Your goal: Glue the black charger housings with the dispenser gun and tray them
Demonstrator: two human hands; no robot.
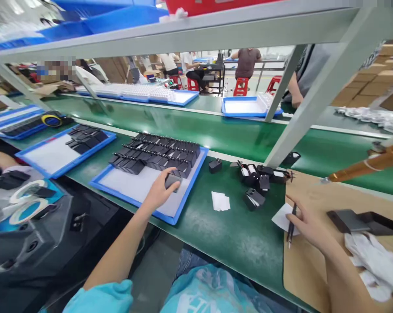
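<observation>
My left hand (159, 191) reaches over a blue-rimmed tray (135, 200) and is closed on a small black block (173, 179) at the front of its rows of black blocks (157, 154). My right hand (309, 224) rests on a brown board (314, 265) and pinches black tweezers (291, 225), tips down, beside a small white paper (281, 219). A loose cluster of black parts (260, 180) lies on the green bench between the two hands.
A second blue tray (53, 152) with black blocks lies to the left, tape rolls (28, 204) beside it. A white slip (220, 201) lies on the bench. A grey shelf post (301, 108) slants overhead. At right, a black bracket (362, 221), white cloth (375, 261), orange tool (369, 164). People work behind.
</observation>
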